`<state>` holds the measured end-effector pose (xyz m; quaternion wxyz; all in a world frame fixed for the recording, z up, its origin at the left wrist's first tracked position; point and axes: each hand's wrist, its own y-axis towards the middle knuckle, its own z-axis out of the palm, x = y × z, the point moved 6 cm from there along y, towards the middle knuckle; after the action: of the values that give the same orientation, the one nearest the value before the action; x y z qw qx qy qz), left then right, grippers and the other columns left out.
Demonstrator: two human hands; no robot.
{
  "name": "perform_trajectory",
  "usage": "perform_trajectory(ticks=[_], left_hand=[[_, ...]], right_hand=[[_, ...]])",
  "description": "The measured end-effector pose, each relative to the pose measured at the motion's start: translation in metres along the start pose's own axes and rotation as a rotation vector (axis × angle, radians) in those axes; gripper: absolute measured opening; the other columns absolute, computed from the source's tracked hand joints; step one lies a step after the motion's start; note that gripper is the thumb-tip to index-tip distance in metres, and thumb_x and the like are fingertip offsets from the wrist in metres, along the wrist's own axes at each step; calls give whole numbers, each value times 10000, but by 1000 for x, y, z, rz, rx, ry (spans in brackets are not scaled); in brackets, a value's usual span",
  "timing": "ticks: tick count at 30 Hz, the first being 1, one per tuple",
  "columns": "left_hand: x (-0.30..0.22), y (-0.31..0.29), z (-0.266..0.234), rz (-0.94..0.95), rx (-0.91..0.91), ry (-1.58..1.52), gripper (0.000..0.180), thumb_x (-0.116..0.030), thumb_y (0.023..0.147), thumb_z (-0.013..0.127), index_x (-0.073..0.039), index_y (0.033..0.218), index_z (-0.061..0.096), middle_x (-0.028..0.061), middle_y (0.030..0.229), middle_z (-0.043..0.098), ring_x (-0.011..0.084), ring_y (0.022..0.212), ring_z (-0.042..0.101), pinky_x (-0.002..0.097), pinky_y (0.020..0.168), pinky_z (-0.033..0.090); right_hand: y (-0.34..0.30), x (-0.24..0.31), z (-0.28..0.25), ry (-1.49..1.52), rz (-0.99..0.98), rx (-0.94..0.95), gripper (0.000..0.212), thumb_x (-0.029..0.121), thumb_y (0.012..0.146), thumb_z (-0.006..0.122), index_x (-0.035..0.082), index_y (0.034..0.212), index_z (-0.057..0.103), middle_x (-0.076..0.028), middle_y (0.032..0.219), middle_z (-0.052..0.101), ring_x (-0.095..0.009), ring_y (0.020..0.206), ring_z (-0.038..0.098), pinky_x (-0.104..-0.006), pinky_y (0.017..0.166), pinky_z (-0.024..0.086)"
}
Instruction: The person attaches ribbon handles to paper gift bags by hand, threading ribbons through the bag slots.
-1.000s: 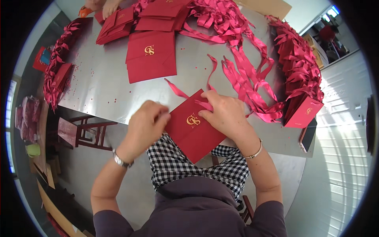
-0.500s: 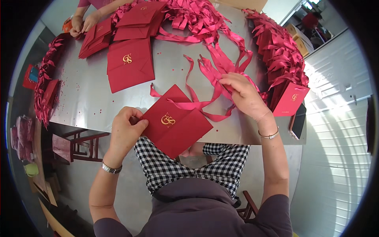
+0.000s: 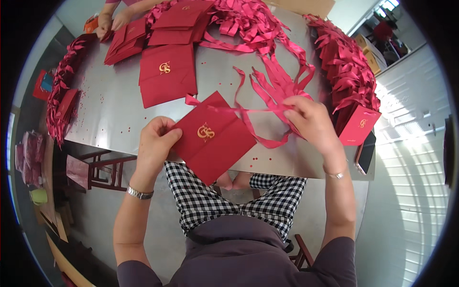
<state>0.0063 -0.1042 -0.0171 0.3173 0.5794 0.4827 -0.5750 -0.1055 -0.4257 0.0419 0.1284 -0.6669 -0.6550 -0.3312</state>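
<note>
My left hand (image 3: 158, 143) grips the left corner of a flat red paper bag (image 3: 217, 155) with a gold emblem, thumb on top. The bag is tilted cornerwise over the table's near edge. A pink ribbon (image 3: 260, 111) runs from the bag's upper part to my right hand (image 3: 311, 119), whose fingers pinch it. Between bag and hand the ribbon is drawn nearly straight. A short ribbon end (image 3: 192, 100) shows beyond the bag's upper left edge. More loose ribbons (image 3: 277, 79) lie just beyond my right hand.
Stacked red bags (image 3: 167, 79) lie at the far left of the metal table (image 3: 119, 105). Rows of ribboned bags line both sides (image 3: 346, 71). A phone (image 3: 366, 155) rests at the right edge. Another person's hands (image 3: 112, 24) work at the far left.
My right hand has moved away from the bag, and the ribbon between them has gone from slack to nearly straight. My left hand still holds the bag. The whole view has shifted slightly.
</note>
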Motion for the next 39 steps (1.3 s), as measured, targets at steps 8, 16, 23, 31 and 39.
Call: perform_trajectory(ticks=[8, 16, 23, 31, 39], left_hand=[[6, 24, 26, 124, 29, 52, 107, -54, 816, 669, 4, 890, 619, 23, 796, 641, 88, 725, 578, 253, 661, 491], [6, 17, 34, 167, 79, 117, 180, -118, 813, 701, 14, 918, 641, 93, 804, 671, 165, 731, 632, 296, 689, 518], [3, 20, 35, 174, 180, 156, 177, -103, 793, 703, -7, 927, 643, 73, 821, 670, 162, 751, 626, 295, 696, 510], [-19, 21, 40, 136, 204, 180, 130, -25, 818, 680, 21, 938, 663, 49, 845, 668, 109, 773, 610, 253, 714, 509], [-10, 17, 37, 37, 238, 161, 138, -3, 821, 680, 25, 955, 662, 56, 871, 672, 109, 789, 614, 251, 722, 510]], right_hand=[[-51, 57, -8, 1095, 48, 132, 227, 182, 863, 717, -28, 948, 710, -109, 768, 691, -83, 526, 539, -204, 476, 406], [-45, 82, 6, 1219, -156, -73, 260, 21, 812, 751, -47, 1043, 654, -138, 966, 663, -168, 794, 622, -282, 708, 519], [-29, 100, 27, 958, 0, -40, 423, 202, 770, 803, -43, 1065, 624, -98, 957, 636, -158, 749, 606, -266, 652, 505], [-25, 97, 62, 622, 20, 185, 690, -6, 800, 748, 22, 1423, 454, -130, 1337, 556, -158, 1052, 609, -300, 863, 560], [-18, 99, 91, 170, -112, -74, 129, 18, 801, 704, 8, 928, 685, -129, 806, 660, -277, 707, 644, -338, 626, 515]])
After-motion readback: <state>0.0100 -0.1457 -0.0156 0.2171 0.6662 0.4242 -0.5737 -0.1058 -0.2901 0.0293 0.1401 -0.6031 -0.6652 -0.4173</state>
